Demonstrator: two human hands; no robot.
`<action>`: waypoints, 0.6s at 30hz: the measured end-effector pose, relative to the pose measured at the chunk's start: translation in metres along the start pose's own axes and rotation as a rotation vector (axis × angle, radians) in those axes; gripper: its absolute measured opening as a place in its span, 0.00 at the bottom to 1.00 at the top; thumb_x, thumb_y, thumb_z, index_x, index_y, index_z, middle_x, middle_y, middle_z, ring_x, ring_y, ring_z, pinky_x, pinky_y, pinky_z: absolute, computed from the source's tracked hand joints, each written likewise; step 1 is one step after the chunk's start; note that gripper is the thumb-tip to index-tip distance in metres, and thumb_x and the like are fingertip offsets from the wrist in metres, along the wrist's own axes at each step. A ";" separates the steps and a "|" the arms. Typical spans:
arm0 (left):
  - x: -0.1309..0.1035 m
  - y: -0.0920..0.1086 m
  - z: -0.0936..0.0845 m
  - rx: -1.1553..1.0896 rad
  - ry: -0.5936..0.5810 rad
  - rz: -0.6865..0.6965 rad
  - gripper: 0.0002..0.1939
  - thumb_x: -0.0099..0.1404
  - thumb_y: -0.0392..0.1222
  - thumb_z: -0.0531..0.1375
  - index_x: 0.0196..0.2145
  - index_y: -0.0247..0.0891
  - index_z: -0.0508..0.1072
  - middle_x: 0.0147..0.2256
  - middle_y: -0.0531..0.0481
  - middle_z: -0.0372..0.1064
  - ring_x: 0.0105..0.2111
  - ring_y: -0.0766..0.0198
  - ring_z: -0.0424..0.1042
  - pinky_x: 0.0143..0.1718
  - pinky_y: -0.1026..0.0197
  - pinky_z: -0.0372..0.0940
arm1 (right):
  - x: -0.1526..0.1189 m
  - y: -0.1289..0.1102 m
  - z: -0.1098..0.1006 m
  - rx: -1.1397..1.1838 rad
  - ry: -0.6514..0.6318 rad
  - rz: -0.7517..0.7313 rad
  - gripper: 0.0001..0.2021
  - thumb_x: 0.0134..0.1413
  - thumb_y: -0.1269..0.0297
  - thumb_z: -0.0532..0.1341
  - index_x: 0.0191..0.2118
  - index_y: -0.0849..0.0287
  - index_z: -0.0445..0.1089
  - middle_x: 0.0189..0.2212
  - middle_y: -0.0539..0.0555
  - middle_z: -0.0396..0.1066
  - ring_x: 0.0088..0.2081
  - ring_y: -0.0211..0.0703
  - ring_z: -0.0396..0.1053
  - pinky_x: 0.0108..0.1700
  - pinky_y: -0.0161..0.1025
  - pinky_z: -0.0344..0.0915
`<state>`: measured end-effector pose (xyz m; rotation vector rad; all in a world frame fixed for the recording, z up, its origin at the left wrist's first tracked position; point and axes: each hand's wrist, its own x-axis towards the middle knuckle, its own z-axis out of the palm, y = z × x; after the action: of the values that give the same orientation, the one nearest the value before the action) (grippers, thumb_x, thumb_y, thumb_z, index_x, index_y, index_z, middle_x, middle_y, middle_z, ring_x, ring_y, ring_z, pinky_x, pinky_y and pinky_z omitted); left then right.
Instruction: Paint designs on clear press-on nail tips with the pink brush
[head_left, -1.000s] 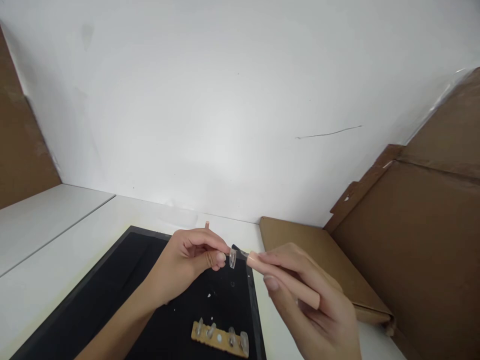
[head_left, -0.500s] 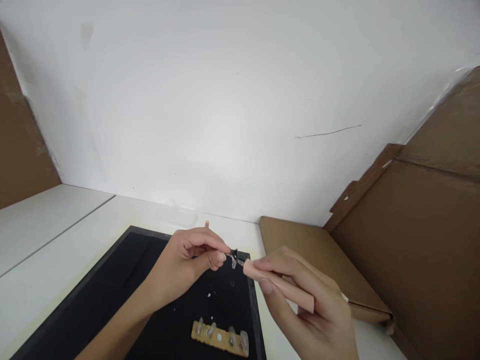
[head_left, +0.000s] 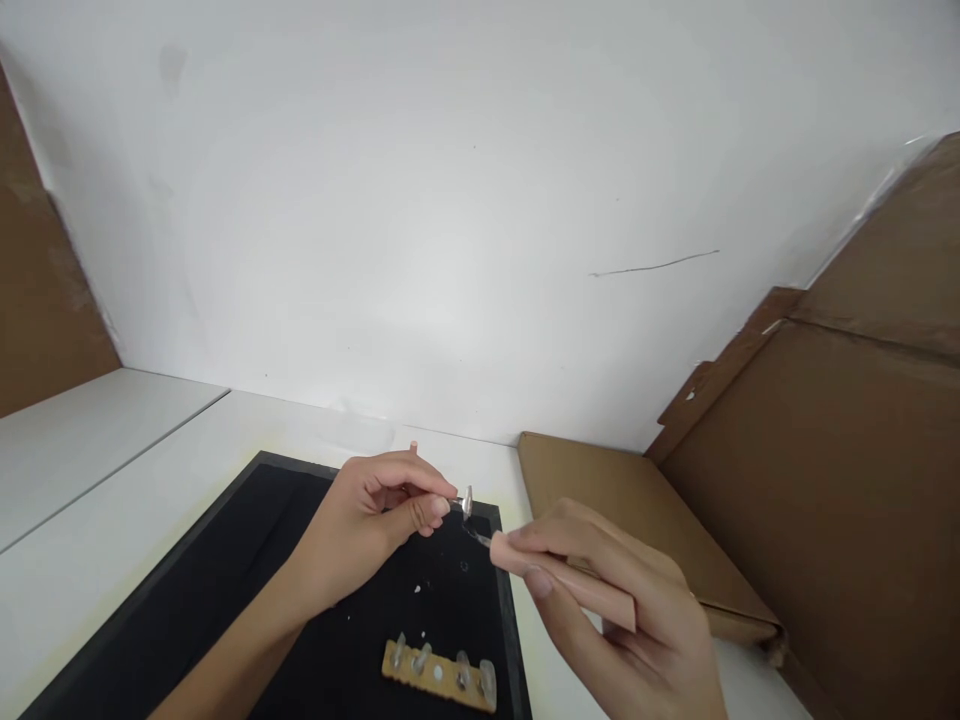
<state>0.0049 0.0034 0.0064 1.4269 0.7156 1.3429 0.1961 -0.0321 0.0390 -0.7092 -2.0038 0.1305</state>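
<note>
My left hand [head_left: 382, 508] is closed in a pinch around a slim tool with a pink end [head_left: 414, 447] and a metal tip; the fingers hide most of it. At that tip is a small clear false nail [head_left: 468, 501], seen nearly edge-on. My right hand [head_left: 615, 605] grips the thick pink handle of a small brush [head_left: 566, 583], whose thin stem and dark tip point up-left, just below the false nail. Whether the brush touches it I cannot tell. Below, a yellowish strip [head_left: 454, 684] with a wavy edge bears several clear false nails standing upright.
A black mat [head_left: 195, 560] lies on the white table [head_left: 180, 440], with tiny white specks on it. To the right rests a flat cardboard box [head_left: 600, 475]. Cardboard panels [head_left: 847, 450] stand at both sides, and a white wall [head_left: 420, 200] rises behind.
My right hand has drawn the brush slightly down and right, away from the false nail. The false nail has turned to show a narrower side; my left hand has barely shifted.
</note>
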 end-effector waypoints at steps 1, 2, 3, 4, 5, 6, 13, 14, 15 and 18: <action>0.000 -0.001 0.000 0.003 0.003 0.004 0.03 0.57 0.36 0.66 0.29 0.37 0.81 0.24 0.51 0.71 0.23 0.68 0.68 0.26 0.65 0.64 | -0.001 0.000 0.001 0.001 0.013 -0.004 0.08 0.53 0.76 0.58 0.35 0.57 0.71 0.22 0.49 0.71 0.20 0.35 0.65 0.20 0.33 0.60; 0.000 -0.001 -0.001 0.003 0.005 0.009 0.03 0.57 0.36 0.66 0.29 0.37 0.81 0.23 0.52 0.71 0.23 0.68 0.68 0.26 0.65 0.64 | -0.002 0.001 0.001 -0.004 0.034 0.000 0.09 0.54 0.76 0.58 0.36 0.57 0.71 0.22 0.49 0.71 0.21 0.35 0.65 0.21 0.33 0.61; 0.000 -0.002 -0.001 0.001 0.006 0.011 0.03 0.57 0.36 0.66 0.29 0.37 0.81 0.23 0.52 0.71 0.23 0.68 0.68 0.26 0.65 0.64 | -0.003 0.002 0.002 -0.015 0.057 0.009 0.09 0.54 0.76 0.58 0.37 0.57 0.71 0.23 0.49 0.71 0.21 0.36 0.65 0.21 0.33 0.61; -0.001 -0.003 -0.001 -0.004 0.007 0.013 0.03 0.57 0.36 0.66 0.29 0.37 0.81 0.23 0.52 0.71 0.23 0.69 0.68 0.26 0.65 0.64 | -0.003 0.002 0.002 -0.027 0.077 0.019 0.09 0.54 0.76 0.58 0.38 0.57 0.71 0.24 0.50 0.71 0.22 0.36 0.66 0.22 0.33 0.61; -0.001 -0.003 0.000 -0.013 0.008 0.013 0.03 0.57 0.35 0.66 0.29 0.38 0.81 0.23 0.52 0.71 0.23 0.69 0.69 0.26 0.65 0.64 | -0.003 0.003 0.003 -0.036 0.088 0.029 0.09 0.54 0.76 0.58 0.39 0.56 0.71 0.24 0.50 0.71 0.23 0.37 0.67 0.22 0.34 0.62; -0.001 -0.003 0.000 -0.026 0.007 0.011 0.03 0.57 0.35 0.66 0.29 0.38 0.82 0.24 0.52 0.72 0.23 0.69 0.69 0.26 0.66 0.64 | -0.003 0.003 0.003 -0.039 0.084 0.033 0.10 0.54 0.76 0.58 0.39 0.56 0.71 0.25 0.51 0.72 0.23 0.38 0.67 0.23 0.34 0.63; 0.002 0.002 0.000 -0.077 0.008 -0.006 0.02 0.56 0.36 0.67 0.29 0.38 0.82 0.25 0.51 0.72 0.23 0.69 0.69 0.25 0.67 0.65 | 0.001 0.002 0.001 0.040 0.019 -0.031 0.09 0.53 0.77 0.58 0.37 0.56 0.70 0.23 0.48 0.72 0.21 0.34 0.65 0.21 0.32 0.61; 0.002 0.002 0.000 -0.078 0.008 -0.007 0.02 0.56 0.36 0.67 0.29 0.38 0.82 0.25 0.51 0.72 0.23 0.69 0.69 0.25 0.67 0.65 | 0.001 0.002 0.002 0.030 0.035 -0.025 0.09 0.54 0.77 0.58 0.38 0.56 0.70 0.23 0.48 0.71 0.21 0.34 0.65 0.22 0.32 0.61; 0.002 0.002 0.000 -0.079 0.007 -0.008 0.02 0.56 0.36 0.67 0.29 0.38 0.82 0.25 0.51 0.72 0.23 0.69 0.69 0.25 0.67 0.65 | 0.000 0.003 0.002 0.013 0.053 -0.012 0.09 0.54 0.76 0.58 0.38 0.56 0.70 0.24 0.48 0.71 0.22 0.35 0.65 0.22 0.32 0.61; 0.001 0.002 0.000 -0.085 0.011 -0.015 0.02 0.56 0.36 0.67 0.28 0.38 0.82 0.25 0.51 0.73 0.22 0.70 0.69 0.24 0.67 0.65 | -0.001 0.003 0.003 -0.026 0.080 0.019 0.09 0.55 0.76 0.58 0.39 0.57 0.70 0.24 0.49 0.70 0.24 0.36 0.66 0.23 0.33 0.62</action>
<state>0.0045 0.0039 0.0082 1.3458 0.6671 1.3546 0.1958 -0.0295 0.0354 -0.7389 -1.9262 0.0857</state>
